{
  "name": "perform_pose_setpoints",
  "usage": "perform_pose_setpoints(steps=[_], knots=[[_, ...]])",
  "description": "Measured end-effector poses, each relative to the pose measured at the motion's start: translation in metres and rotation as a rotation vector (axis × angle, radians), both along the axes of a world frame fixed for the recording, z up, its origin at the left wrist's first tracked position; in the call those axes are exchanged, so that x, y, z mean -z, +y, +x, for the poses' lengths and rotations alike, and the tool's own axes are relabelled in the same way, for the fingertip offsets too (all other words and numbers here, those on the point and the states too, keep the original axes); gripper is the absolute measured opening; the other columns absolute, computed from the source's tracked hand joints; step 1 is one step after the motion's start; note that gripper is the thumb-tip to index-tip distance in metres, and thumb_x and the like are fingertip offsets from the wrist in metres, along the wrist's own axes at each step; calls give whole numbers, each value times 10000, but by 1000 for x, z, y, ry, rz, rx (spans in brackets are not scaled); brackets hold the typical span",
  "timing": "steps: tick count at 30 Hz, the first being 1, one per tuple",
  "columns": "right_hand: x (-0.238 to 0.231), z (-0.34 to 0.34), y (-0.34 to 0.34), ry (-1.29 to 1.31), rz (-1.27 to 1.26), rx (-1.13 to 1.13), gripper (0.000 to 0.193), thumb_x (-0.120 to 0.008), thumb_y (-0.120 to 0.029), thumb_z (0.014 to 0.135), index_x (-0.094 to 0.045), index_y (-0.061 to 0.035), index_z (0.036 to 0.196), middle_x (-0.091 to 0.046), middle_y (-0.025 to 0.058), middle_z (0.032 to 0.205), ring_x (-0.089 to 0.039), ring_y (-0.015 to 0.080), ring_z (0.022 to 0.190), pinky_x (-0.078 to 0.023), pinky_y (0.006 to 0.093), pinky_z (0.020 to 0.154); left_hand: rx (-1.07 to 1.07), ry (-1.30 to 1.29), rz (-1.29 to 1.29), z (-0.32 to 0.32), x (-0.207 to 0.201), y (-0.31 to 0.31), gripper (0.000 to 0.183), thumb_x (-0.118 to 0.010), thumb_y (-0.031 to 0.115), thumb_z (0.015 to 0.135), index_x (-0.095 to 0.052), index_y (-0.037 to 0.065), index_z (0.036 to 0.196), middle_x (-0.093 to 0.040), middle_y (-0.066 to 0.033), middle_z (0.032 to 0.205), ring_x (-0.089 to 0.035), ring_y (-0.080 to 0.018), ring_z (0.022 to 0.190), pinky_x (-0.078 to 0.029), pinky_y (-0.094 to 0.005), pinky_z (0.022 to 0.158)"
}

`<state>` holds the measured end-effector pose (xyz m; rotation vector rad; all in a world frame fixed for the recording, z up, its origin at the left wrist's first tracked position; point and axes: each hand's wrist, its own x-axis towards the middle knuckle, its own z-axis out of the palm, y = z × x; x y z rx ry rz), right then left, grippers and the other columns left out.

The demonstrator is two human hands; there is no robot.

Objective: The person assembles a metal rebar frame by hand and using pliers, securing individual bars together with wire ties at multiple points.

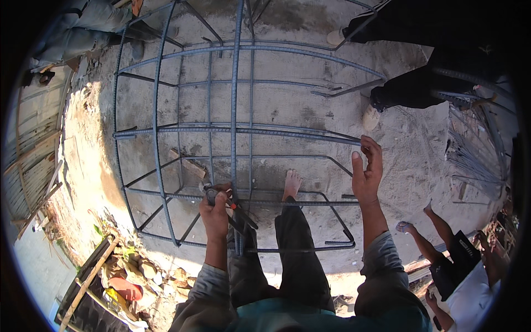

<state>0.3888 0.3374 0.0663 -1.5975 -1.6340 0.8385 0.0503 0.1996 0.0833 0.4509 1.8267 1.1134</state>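
A cage of ribbed steel rebar [235, 99] stretches before me, its long bars crossed by bent stirrups. My left hand [214, 221] is closed on a pair of pincers [245, 214] with dark handles and a red spot. The tool lies close against the near crossing of the bars; whether its jaws grip anything cannot be made out. Raised at the right is my right hand [368, 176], its thumb apart from the fingers. The fingertips are at the end of a middle long bar [310, 134], and whether they press on it is unclear.
My bare foot [292, 182] stands inside the cage outline. A wood piece [191, 166] lies on the concrete. People stand at the upper left, upper right and lower right. Loose rods [470, 149] lie at the right, a rubble heap [138, 276] at the lower left.
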Motion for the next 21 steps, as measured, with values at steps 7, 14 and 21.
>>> perform_pose_setpoints(steps=[7,14,21], knots=[[34,16,-42,395,-145,831,469,-527,-365,978,-515,22,1244,-547,150,1231,-512,266,1170,-393,396,1011,98,-66,38,-6,-15,6,202,-578,109,917,-647,-35,1039,-653,-41,862,-582,-95,762,-457,-232,680],[118,96,24,626,-179,1175,498,-465,-436,971,-557,35,1106,-588,161,1057,-548,256,1081,-394,423,1001,267,-291,-132,-8,34,37,212,-618,163,906,-670,-31,975,-684,-81,822,-634,-154,668,-502,-282,622],[128,69,83,994,32,1240,278,-503,-220,931,-409,-119,689,-429,29,582,-469,179,627,-432,385,818,292,-319,-240,-24,20,36,229,-621,201,907,-641,-27,907,-668,-111,770,-644,-178,672,-516,-292,613]])
